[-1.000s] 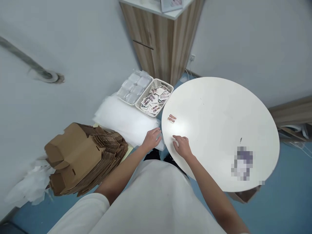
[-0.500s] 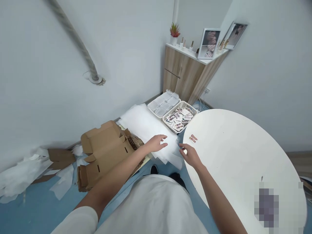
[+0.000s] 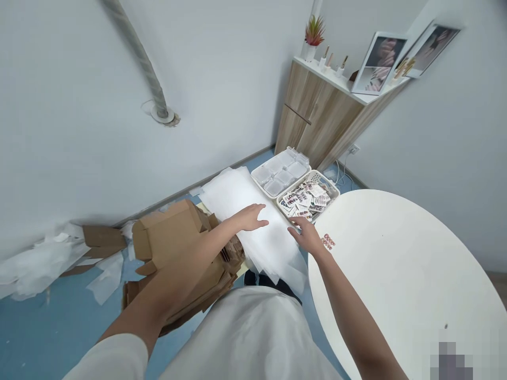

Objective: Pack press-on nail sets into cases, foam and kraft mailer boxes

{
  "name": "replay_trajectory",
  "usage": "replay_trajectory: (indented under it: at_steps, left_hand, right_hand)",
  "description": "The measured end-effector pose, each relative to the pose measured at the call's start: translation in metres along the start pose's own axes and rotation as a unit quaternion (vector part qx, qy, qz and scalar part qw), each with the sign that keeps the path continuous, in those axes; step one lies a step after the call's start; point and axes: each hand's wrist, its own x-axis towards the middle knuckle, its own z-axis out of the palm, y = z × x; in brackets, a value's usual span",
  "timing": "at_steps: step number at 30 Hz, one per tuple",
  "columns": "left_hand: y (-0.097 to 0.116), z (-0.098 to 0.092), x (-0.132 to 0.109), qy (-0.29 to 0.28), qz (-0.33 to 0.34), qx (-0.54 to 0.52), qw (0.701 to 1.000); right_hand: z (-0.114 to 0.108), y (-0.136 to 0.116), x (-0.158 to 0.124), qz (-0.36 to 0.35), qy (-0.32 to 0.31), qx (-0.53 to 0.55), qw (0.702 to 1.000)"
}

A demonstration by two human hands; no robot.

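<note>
Around the white sheets (image 3: 266, 247), head view: from my remote seat I take every place from this pile, its top smooth and bright, its near edges uneven.
Left hand (image 3: 249, 217): I have it over the middle of the sheets, thumb and fingers spread apart; I cannot tell whether it touches the pile.
Right hand (image 3: 309, 236): I have it at the right edge of the sheets, thumb and fingers apart; its fingertips overlap the near corner of the card basket (image 3: 318, 177) in my view, and I cannot tell contact there.
Card basket: beyond the sheets and to the right, filled with loose printed cards (image 3: 304, 198).
Box basket (image 3: 259, 186): beyond the sheets, just beside the card basket, holding clear boxes (image 3: 283, 169).
Cardboard boxes (image 3: 172, 232): left of the sheets, opened out and stacked, partly hidden by the left forearm.
Worktop (image 3: 396, 264): right of the sheets, round and white.
Nail set (image 3: 328, 242): on the worktop, at its edge toward the sheets.
Cabinet (image 3: 317, 116): well beyond the sheets, wood-grained, a plant (image 3: 315, 31) and a picture frame (image 3: 379, 64) on top.
</note>
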Motion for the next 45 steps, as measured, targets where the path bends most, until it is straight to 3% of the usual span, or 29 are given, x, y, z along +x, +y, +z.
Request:
replay_trajectory:
  at_steps: [5, 9, 12, 17, 24, 32, 35, 39, 45]
  left_hand:
    - [-0.021, -0.019, 0.057, 0.062, -0.063, -0.039, 0.995]
    - [-0.032, -0.03, 0.116, 0.121, -0.121, -0.134, 0.976]
    - [-0.041, -0.029, 0.153, 0.149, -0.158, -0.217, 0.952]
    - [-0.051, -0.02, 0.188, 0.166, -0.21, -0.276, 0.923]
    - [-0.053, -0.012, 0.195, 0.179, -0.226, -0.365, 0.885]
    - [-0.051, -0.01, 0.193, 0.227, -0.215, -0.541, 0.781]
    - [-0.047, -0.013, 0.187, 0.244, -0.192, -0.572, 0.759]
    - [-0.034, -0.025, 0.173, 0.25, -0.152, -0.574, 0.765]
    - [0.001, -0.035, 0.13, 0.239, -0.098, -0.52, 0.814]
  right_hand:
    - [0.008, 0.024, 0.073, 0.059, 0.03, 0.097, 0.993]
    - [0.018, 0.036, 0.143, 0.133, 0.075, 0.241, 0.959]
    - [0.033, 0.041, 0.189, 0.161, 0.137, 0.296, 0.932]
    - [0.058, 0.046, 0.227, 0.171, 0.124, 0.298, 0.931]
    - [0.069, 0.044, 0.234, 0.167, 0.111, 0.265, 0.943]
    - [0.075, 0.047, 0.233, 0.15, 0.141, 0.323, 0.924]
    - [0.071, 0.046, 0.227, 0.139, 0.141, 0.364, 0.91]
    - [0.057, 0.034, 0.208, 0.138, 0.175, 0.394, 0.892]
    - [0.023, 0.006, 0.149, 0.174, 0.229, 0.438, 0.852]
